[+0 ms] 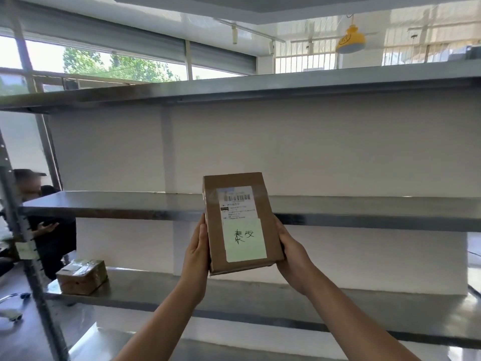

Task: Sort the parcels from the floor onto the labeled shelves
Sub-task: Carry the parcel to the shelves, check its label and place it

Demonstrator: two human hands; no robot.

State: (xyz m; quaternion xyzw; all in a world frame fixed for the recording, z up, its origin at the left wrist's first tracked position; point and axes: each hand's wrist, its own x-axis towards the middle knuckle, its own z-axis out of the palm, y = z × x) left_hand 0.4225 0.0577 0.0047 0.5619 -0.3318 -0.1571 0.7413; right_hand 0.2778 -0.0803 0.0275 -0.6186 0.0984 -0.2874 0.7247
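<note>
You hold the parcel [240, 222] upright at six o'clock, left hand [198, 252] and right hand [291, 252] clamped on its sides, keeping its handwritten note [244, 239] readable.

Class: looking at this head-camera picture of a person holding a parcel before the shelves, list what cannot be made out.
- Printed label text on the brown cardboard box: too small.
- Shelf labels on the grey metal shelves: none visible.
- Floor parcels: outside the frame.
- Small taped carton: label blurred.
- Box's back: hidden, facing away.
</note>
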